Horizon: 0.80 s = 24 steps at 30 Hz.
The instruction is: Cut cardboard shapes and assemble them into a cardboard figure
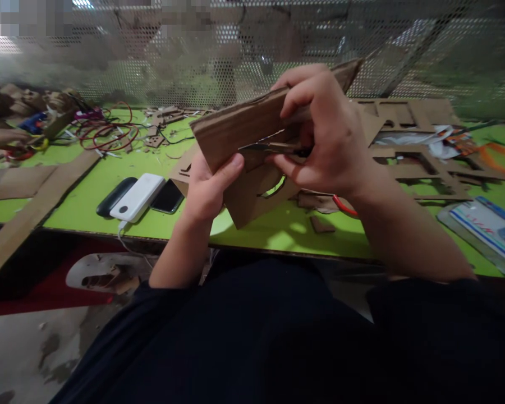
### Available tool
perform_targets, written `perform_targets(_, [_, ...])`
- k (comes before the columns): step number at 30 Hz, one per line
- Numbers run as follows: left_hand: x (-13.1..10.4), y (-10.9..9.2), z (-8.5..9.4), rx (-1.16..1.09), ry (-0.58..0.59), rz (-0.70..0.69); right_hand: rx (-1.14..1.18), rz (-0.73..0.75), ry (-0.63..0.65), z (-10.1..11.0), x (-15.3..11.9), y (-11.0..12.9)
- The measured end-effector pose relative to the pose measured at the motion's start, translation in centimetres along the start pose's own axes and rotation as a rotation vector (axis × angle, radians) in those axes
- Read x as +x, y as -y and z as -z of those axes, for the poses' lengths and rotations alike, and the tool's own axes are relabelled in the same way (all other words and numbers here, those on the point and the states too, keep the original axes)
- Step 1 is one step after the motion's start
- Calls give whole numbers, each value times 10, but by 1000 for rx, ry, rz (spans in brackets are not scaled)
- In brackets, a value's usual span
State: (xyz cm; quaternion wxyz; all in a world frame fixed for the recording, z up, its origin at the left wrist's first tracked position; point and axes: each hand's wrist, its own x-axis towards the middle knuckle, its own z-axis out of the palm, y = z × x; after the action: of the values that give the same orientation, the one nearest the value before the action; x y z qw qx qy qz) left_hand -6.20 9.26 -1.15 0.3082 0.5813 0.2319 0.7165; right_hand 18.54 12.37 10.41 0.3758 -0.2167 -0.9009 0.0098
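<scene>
My left hand point(206, 188) grips the lower left of a brown cardboard piece point(227, 134), its thumb pressed on the near face. The piece is raised and tilted above the bench, and a curved cut-out shows in its lower panel. My right hand point(324, 129) is closed at the piece's right side, with fingers bent over the top and the thumb below. Between the hands runs a narrow, dark pointed shape point(261, 145) along the cardboard; whether it is a blade or a slit I cannot tell. Part of the cardboard is hidden behind my right hand.
On the green bench point(76, 207) lie a white power bank point(137, 196) with a cable, a dark case point(115, 196) and a phone point(168, 196). Cut cardboard sheets point(429, 163) and a plastic package point(483, 230) are at right. Another person's hand point(4, 137) is at far left, near wires point(109, 132).
</scene>
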Motion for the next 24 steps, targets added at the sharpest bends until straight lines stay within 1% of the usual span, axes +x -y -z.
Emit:
perform_targets(2, [1, -3, -3, 68, -2, -55, 56, 49, -66, -3, 0, -7])
perform_targets(5, [3, -11, -7, 232, -28, -136, 64, 14, -49, -3, 3, -8])
perform_targets(8, [7, -17, -10, 323, -58, -127, 74, -11, -40, -2, 7, -2])
perform_targets(11, [9, -18, -8, 318, -74, -100, 6, -71, 13, -5, 11, 3])
perform_targets(13, [10, -15, -4, 303, -53, -83, -43, -110, 46, -8, 13, 5])
perform_targets(16, [9, -11, 4, 276, -30, -62, -65, -131, 60, -11, 14, 11])
perform_targets(18, [8, -9, 7, 245, -43, -49, -73, -140, 72, -11, 15, 17])
perform_targets(22, [5, -6, 7, 196, -79, -12, -96, -185, 108, -8, 17, 27])
perform_targets(24, [5, -6, 6, 199, -94, -18, -111, -208, 115, -7, 17, 31])
